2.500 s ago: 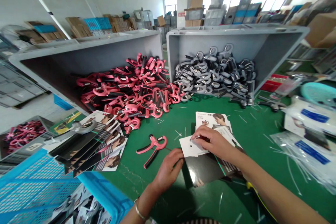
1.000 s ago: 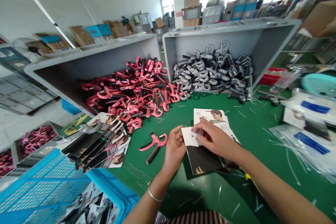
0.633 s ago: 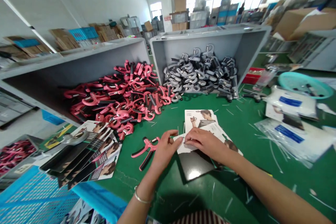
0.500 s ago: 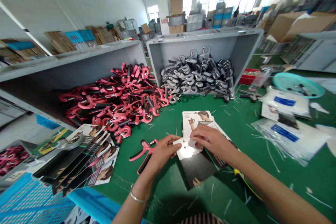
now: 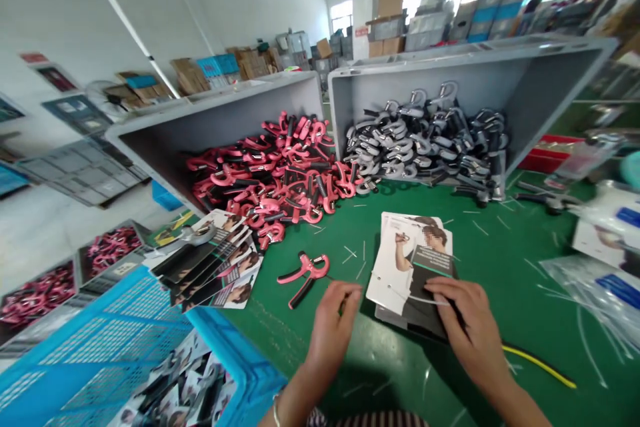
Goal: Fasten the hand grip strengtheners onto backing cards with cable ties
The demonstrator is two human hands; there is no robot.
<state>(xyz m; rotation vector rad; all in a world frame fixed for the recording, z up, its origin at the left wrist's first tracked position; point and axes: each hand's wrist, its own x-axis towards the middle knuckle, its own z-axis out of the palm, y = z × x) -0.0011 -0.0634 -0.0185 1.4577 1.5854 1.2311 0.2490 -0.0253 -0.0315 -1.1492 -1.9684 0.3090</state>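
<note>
Printed cards [image 5: 395, 260] lie in a small stack on the green table. A white zip tie [image 5: 417, 298] runs from the cards' punched holes to my right hand [image 5: 467, 320], whose thumb and fingers pinch its end over the stack. Left of the cards, my left hand [image 5: 333, 327] has its thumb and fingertips together; whether anything thin is between them is too small to tell. Just beyond it lies a single pink and black hand grip [image 5: 305, 275], flat on the table. More cards [image 5: 240, 280] are fanned out at the table's left edge, with a grey grip on top.
Two grey bins tipped toward me hold pink grips [image 5: 270, 180] and grey grips [image 5: 425, 140]. A blue crate [image 5: 240, 360] stands below at the left. Plastic bags of ties [image 5: 600, 293] lie at the right, and a yellow-handled tool [image 5: 540, 363] is near my right hand.
My left hand has let go of the card and moved away from the stack. The right hand has drawn the tie out to the right. The view has turned left.
</note>
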